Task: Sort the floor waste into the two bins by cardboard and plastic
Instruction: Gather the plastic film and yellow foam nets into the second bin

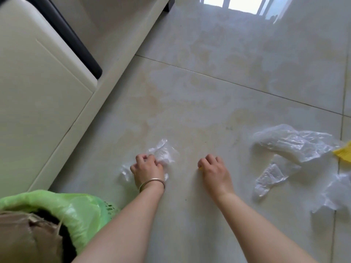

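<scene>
My left hand (pixel 147 168), with a silver bangle on the wrist, is closed on a crumpled clear plastic bag (pixel 163 151) lying on the tiled floor. My right hand (pixel 213 168) rests on the floor a little to the right, fingers curled; a tiny yellow speck shows under its thumb, and I cannot tell what it is. More clear plastic lies at the right: a large bag (pixel 296 143), a smaller piece (pixel 269 179) and another sheet (pixel 336 194). A green-lined bin (pixel 79 207) at the bottom left holds brown cardboard (pixel 24 238).
A cream cabinet (pixel 38 95) with a dark strip runs along the left side down to the floor. A yellow scrap (pixel 343 151) lies at the right edge beside the large bag. Glossy tiled floor (pixel 218 73) stretches ahead toward a bright doorway.
</scene>
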